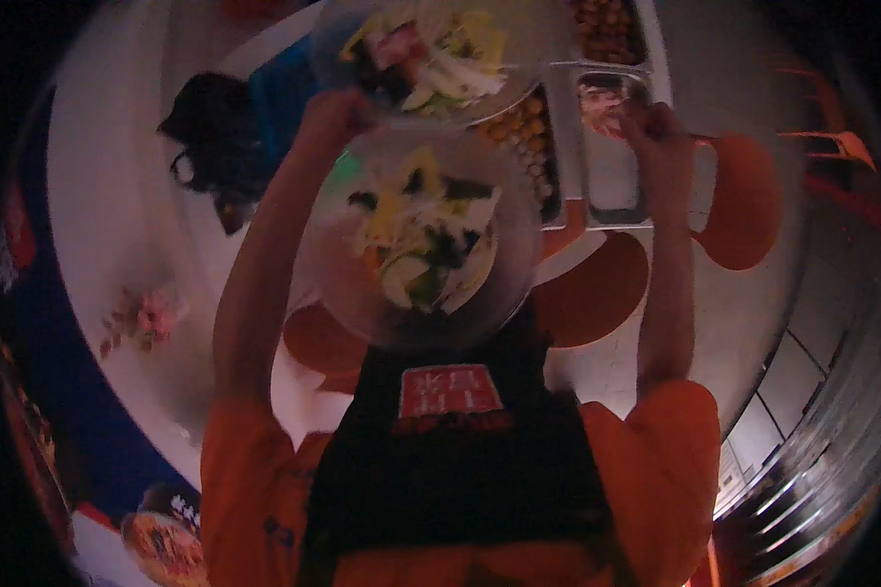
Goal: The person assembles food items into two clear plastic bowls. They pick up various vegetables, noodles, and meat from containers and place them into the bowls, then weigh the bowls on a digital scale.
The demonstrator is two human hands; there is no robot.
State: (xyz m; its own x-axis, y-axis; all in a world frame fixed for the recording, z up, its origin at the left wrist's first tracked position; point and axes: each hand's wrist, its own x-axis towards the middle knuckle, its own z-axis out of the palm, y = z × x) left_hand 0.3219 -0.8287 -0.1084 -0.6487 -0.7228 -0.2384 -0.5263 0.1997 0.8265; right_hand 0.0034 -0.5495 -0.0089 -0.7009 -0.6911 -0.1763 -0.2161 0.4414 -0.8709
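Note:
Two clear round bowls stand one behind the other before me. The near bowl point(325, 279) holds cut vegetables and yellow sheet-like pieces point(411, 220). In the far bowl point(548, 44) lie pale and green leaves point(460, 73) and some pink pieces point(398, 46). My left hand point(341, 110) is closed at the left side of the far bowl's rim. To the right, my right hand point(653, 127) reaches into a metal tray point(614, 171) with pink pieces point(605, 101) at its far end. Its fingers are bent together; dimness hides what they hold.
Beside that tray are others with yellow and pale balls point(519, 137) and brown round pieces point(607, 29). At the left lie a black bag point(220, 132), a blue object point(282, 93) and pink flowers point(149, 318). Orange stools point(741, 201) stand by the table.

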